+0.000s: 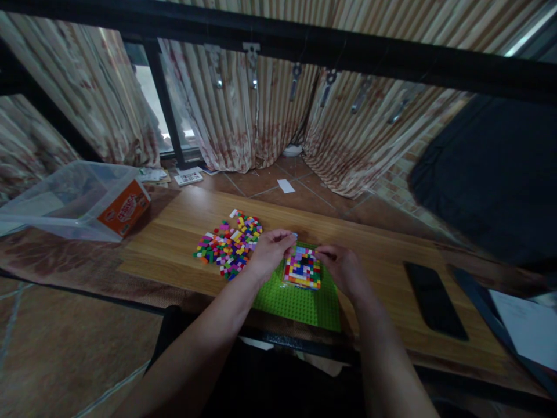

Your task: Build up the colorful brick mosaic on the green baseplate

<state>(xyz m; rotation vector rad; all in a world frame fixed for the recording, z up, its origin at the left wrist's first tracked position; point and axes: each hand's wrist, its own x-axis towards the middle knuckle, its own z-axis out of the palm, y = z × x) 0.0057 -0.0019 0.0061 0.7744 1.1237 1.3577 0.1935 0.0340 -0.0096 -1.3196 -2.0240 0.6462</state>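
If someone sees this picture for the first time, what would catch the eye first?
Probably the multicoloured block build on the green baseplate, with the left fingers and right fingers near its far corners. Then the heap of bricks to its left, and the clear box with an orange label farther left.

Building plate [300, 306]: green, studded, lying flat at lower centre of the frame, its lower part bare. Built block [302, 270]: roughly square, multicoloured, standing on the upper part of the plate; yellow and orange along its lower edge, light blue along its upper edge, a dark patch near the middle. Small brick [295, 236]: pale blue, held near the block's upper left corner. Loose bricks [228, 248]: mixed colours, heaped left of centre.
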